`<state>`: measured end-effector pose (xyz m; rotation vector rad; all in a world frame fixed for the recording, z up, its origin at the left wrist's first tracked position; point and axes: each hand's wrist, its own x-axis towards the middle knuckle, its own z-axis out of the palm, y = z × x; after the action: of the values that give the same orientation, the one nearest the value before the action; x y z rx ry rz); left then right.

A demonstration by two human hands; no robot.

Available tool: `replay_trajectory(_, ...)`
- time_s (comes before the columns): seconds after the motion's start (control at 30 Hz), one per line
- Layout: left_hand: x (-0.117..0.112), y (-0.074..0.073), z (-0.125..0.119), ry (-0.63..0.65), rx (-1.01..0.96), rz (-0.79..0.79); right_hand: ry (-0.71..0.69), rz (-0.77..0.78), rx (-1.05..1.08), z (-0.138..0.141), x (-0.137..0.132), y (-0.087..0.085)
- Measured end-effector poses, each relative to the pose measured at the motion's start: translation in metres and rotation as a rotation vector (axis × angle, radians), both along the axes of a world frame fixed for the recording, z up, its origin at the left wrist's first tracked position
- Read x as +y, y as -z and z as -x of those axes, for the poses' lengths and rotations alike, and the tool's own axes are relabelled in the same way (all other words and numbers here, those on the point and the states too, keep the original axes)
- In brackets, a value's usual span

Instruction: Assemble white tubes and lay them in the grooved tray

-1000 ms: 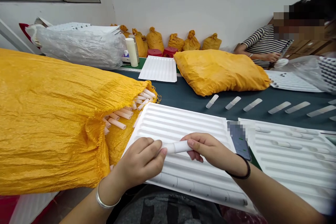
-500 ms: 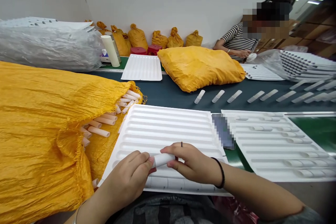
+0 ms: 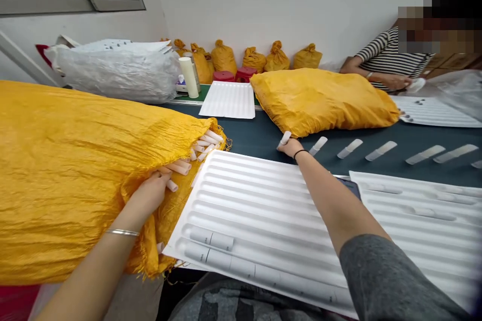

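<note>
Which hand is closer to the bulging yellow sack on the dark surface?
Right. The right hand has its fingers on a white tube by the near left corner of the bulging sack; the left hand is farther off, at the mouth of the open sack.

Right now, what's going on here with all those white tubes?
A person is working with both hands. The left hand is at the mouth of a big yellow sack, touching a white tube. The right hand grips a pale tube on the dark surface. Between the arms lies a white grooved tray, with tubes in its two nearest grooves.
</note>
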<state>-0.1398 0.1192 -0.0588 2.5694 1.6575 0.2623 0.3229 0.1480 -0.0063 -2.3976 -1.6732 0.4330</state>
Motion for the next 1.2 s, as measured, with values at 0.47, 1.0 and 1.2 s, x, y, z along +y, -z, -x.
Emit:
replay_trajectory(0.47, -0.058, -0.054, -0.074, 0.118, -0.627, -0.041, -0.989, 0.004, 0.055, 0.164, -0.194, 0.012)
replay_trajectory(1.0, -0.105, -0.043, -0.094, 0.157, -0.818, 0.186, -0.853, -0.016, 0.097, 0.17, -0.189, 0.02)
replay_trajectory(1.2, -0.109, -0.04, -0.089, 0.097, -0.785, 0.143, -0.914, -0.018, 0.051, 0.177, -0.192, 0.02)
